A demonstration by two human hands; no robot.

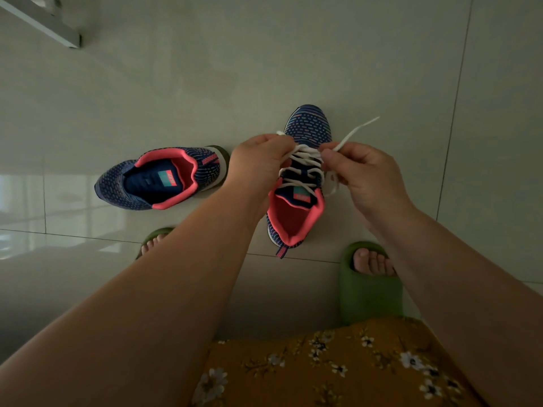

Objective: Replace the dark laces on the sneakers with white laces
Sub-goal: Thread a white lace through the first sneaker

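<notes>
A navy knit sneaker with a coral lining (296,218) stands on the floor, toe pointing away from me. A white lace (302,163) crisscrosses its eyelets. My left hand (258,163) pinches one end of that lace at the left side of the shoe. My right hand (361,174) pinches the other end, whose free tip (358,130) sticks up and to the right. The second sneaker (161,177) lies to the left, toe pointing left, with no lace visible in it.
My feet in green slippers (370,286) rest on the pale tiled floor (205,83), one on each side of my arms. A mustard floral garment (338,365) fills the bottom. A pale furniture leg (44,22) shows at the top left.
</notes>
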